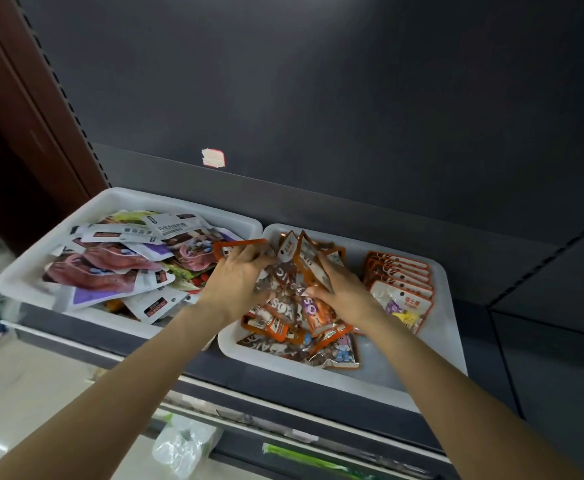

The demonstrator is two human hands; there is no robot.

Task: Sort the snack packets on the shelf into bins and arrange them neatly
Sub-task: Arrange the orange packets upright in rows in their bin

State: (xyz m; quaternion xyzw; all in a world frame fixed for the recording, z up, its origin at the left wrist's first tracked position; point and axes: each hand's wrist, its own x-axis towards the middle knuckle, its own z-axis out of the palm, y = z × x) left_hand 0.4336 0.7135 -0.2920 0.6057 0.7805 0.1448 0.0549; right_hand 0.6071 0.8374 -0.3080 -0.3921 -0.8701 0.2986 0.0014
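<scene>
Two white bins stand side by side on a dark shelf. The left bin (24, 271) holds a loose heap of white and purple snack packets (110, 268). In the right bin (446, 327) lies a jumble of orange-edged packets (294, 327), and a neat overlapping row of orange packets (399, 275) stands at its right side. My left hand (235, 282) and my right hand (344, 289) are both closed around a bunch of orange packets (297, 258) held upright over the jumble.
The dark back panel of the shelf carries a pink-white sticker (213, 157). A brown post (17, 98) rises at the left. Below the shelf edge lie a crumpled clear plastic bag (183, 441) and a green strip (304, 460).
</scene>
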